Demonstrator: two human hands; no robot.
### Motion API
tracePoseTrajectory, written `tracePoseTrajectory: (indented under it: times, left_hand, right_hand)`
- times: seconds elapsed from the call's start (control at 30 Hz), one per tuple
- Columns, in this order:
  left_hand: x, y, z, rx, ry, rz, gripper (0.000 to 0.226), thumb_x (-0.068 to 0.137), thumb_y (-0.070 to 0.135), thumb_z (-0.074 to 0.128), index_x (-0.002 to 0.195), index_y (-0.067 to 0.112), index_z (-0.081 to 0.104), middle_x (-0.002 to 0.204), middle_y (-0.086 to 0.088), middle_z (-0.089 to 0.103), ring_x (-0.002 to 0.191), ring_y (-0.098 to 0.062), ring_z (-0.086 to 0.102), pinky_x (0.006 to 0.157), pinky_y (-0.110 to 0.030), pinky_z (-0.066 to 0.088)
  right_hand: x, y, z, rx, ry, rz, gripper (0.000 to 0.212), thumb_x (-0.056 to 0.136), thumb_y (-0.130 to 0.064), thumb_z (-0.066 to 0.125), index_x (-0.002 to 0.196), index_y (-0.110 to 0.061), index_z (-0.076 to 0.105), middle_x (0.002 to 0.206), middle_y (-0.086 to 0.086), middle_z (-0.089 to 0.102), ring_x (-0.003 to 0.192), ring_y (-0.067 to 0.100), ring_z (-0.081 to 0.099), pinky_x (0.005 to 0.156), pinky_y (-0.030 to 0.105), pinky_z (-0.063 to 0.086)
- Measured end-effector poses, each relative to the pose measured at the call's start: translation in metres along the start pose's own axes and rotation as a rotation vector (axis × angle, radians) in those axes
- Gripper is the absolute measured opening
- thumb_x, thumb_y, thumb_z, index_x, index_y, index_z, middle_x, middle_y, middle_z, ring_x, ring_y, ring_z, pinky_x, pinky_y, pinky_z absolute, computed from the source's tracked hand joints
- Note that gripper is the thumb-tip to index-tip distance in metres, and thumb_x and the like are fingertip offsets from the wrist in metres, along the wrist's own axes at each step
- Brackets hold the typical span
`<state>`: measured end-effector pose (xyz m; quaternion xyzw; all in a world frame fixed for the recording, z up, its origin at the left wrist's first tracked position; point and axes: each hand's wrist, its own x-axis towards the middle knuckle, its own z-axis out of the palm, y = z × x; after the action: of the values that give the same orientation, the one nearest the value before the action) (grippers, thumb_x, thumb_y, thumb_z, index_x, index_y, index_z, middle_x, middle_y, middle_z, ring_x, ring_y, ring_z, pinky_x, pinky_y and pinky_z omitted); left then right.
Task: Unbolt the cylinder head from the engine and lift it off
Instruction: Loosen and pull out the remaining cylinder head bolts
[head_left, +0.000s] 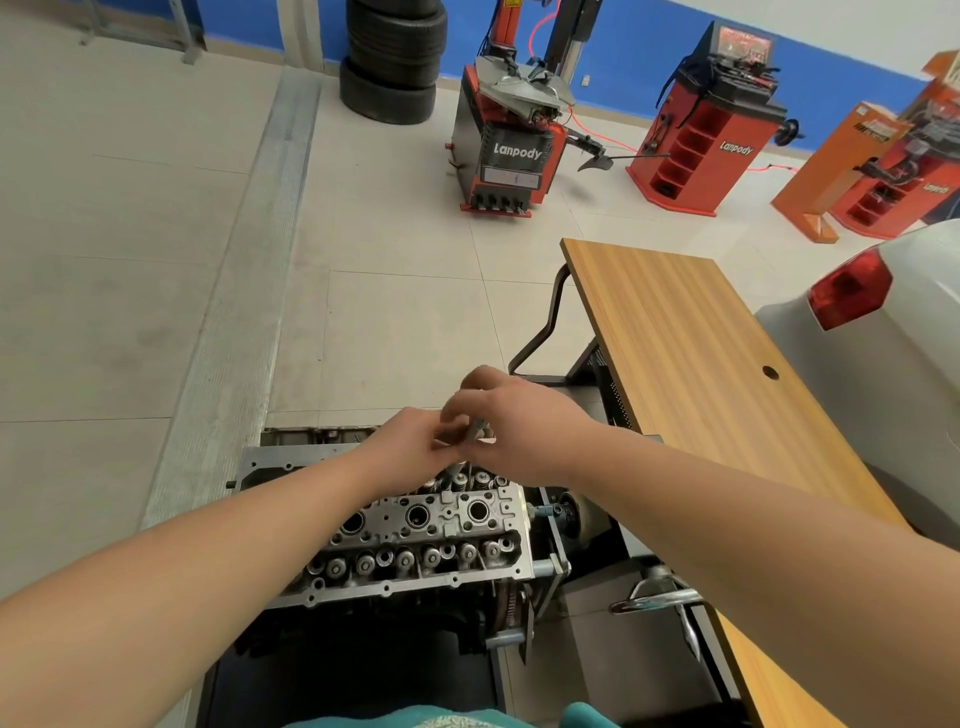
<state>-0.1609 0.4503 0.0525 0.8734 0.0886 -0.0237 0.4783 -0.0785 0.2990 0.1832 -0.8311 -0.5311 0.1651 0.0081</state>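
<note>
The cylinder head (415, 540) sits atop the engine on its stand, low centre. Above its far edge both hands — left hand (410, 441), right hand (498, 421) — pinch a slim metal tool (474, 431) together. A wooden counter (691, 353) stands just right; tyre machine (511, 140) and stacked tyres (392, 57) well beyond.

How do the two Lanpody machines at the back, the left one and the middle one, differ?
The left Lanpody machine has a dark front panel, a metal turntable on top and foot pedals at its base. The middle Lanpody machine is red all over, with open shelf slots down its front and a screen on top. Both stand on the tiled floor.
</note>
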Motion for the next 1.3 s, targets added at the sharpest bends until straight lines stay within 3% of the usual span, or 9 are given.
tracePoseTrajectory:
  times: [0.1, 0.23, 0.43, 0.53, 0.63, 0.8, 1.0, 1.17, 1.3]
  left_hand:
    - [0.0021, 0.0021, -0.0011, -0.09, 0.042, -0.032, 0.018, 0.081, 0.03, 0.087, 0.09, 0.031, 0.071, 0.087, 0.017, 0.076, 0.085, -0.003, 0.071, 0.078, -0.034, 0.055]
    - [-0.0015, 0.002, 0.0008, -0.122, 0.002, -0.007, 0.028, 0.089, 0.023, 0.081, 0.087, 0.048, 0.069, 0.091, 0.021, 0.075, 0.095, -0.001, 0.071, 0.1, -0.036, 0.056]
    - [0.0007, 0.0027, -0.0029, -0.108, 0.034, -0.036, 0.019, 0.08, 0.034, 0.085, 0.09, 0.026, 0.071, 0.083, 0.007, 0.078, 0.077, -0.004, 0.073, 0.074, -0.036, 0.054]
    - [0.0008, 0.0039, -0.0024, -0.134, 0.028, -0.029, 0.027, 0.078, 0.029, 0.092, 0.095, 0.029, 0.072, 0.093, 0.01, 0.076, 0.092, -0.007, 0.071, 0.09, -0.034, 0.058]
    - [-0.0007, 0.002, -0.0045, -0.133, -0.058, -0.037, 0.024, 0.091, 0.02, 0.079, 0.09, 0.043, 0.072, 0.094, 0.02, 0.076, 0.093, 0.002, 0.072, 0.083, -0.02, 0.056]
    - [0.0046, 0.0074, -0.0055, -0.026, -0.025, -0.033, 0.013, 0.081, 0.033, 0.082, 0.087, 0.03, 0.071, 0.08, 0.012, 0.077, 0.073, -0.001, 0.07, 0.072, -0.037, 0.057]
    - [0.0028, 0.0055, -0.0033, -0.128, -0.031, -0.02, 0.025, 0.088, 0.018, 0.08, 0.085, 0.042, 0.073, 0.092, 0.018, 0.076, 0.093, 0.0, 0.072, 0.079, -0.011, 0.052]
    - [0.0042, 0.001, -0.0035, -0.092, -0.01, -0.012, 0.011, 0.083, 0.027, 0.081, 0.088, 0.029, 0.072, 0.081, 0.007, 0.078, 0.076, -0.004, 0.074, 0.066, -0.012, 0.049]
    - [0.0058, 0.0008, 0.0005, -0.119, 0.024, -0.006, 0.025, 0.079, 0.024, 0.092, 0.086, 0.036, 0.071, 0.087, 0.014, 0.075, 0.085, -0.006, 0.071, 0.081, -0.022, 0.056]
  right_hand:
    - [0.0056, -0.0026, 0.003, -0.095, 0.011, 0.18, 0.036, 0.101, -0.054, 0.051, 0.117, -0.023, 0.061, 0.101, 0.001, 0.063, 0.088, 0.026, 0.064, 0.072, 0.04, 0.056]
    - [0.0038, -0.002, 0.0007, -0.125, -0.057, 0.096, 0.021, 0.099, -0.017, 0.057, 0.116, -0.028, 0.062, 0.109, -0.002, 0.061, 0.095, 0.026, 0.063, 0.074, 0.043, 0.058]
    - [0.0039, -0.0009, 0.0023, 0.014, -0.004, 0.129, 0.035, 0.098, -0.056, 0.058, 0.124, -0.033, 0.063, 0.109, -0.006, 0.059, 0.092, 0.02, 0.062, 0.069, 0.036, 0.05]
    - [0.0066, -0.0025, 0.0054, -0.099, 0.009, 0.171, 0.02, 0.104, -0.041, 0.054, 0.111, -0.023, 0.059, 0.09, 0.0, 0.059, 0.086, 0.027, 0.063, 0.062, 0.037, 0.05]
    - [0.0022, 0.0002, 0.0012, -0.075, -0.056, 0.043, 0.021, 0.097, -0.013, 0.059, 0.109, -0.029, 0.065, 0.114, -0.006, 0.059, 0.097, 0.023, 0.063, 0.072, 0.042, 0.058]
    - [0.0014, -0.0005, 0.0039, 0.001, 0.016, 0.049, 0.032, 0.097, -0.053, 0.061, 0.122, -0.034, 0.063, 0.114, -0.006, 0.06, 0.093, 0.018, 0.063, 0.073, 0.037, 0.055]
    - [0.002, 0.0027, 0.0022, -0.075, -0.032, 0.028, 0.022, 0.096, -0.011, 0.06, 0.11, -0.026, 0.065, 0.113, -0.004, 0.057, 0.095, 0.024, 0.062, 0.07, 0.039, 0.055]
    - [-0.0004, 0.0019, 0.0008, 0.049, 0.03, 0.056, 0.034, 0.097, -0.05, 0.062, 0.124, -0.03, 0.063, 0.111, -0.004, 0.06, 0.094, 0.021, 0.065, 0.074, 0.036, 0.053]
    - [0.0028, 0.0004, 0.002, -0.099, 0.025, 0.095, 0.016, 0.103, -0.032, 0.054, 0.116, -0.028, 0.062, 0.1, -0.002, 0.064, 0.092, 0.027, 0.065, 0.071, 0.041, 0.057]
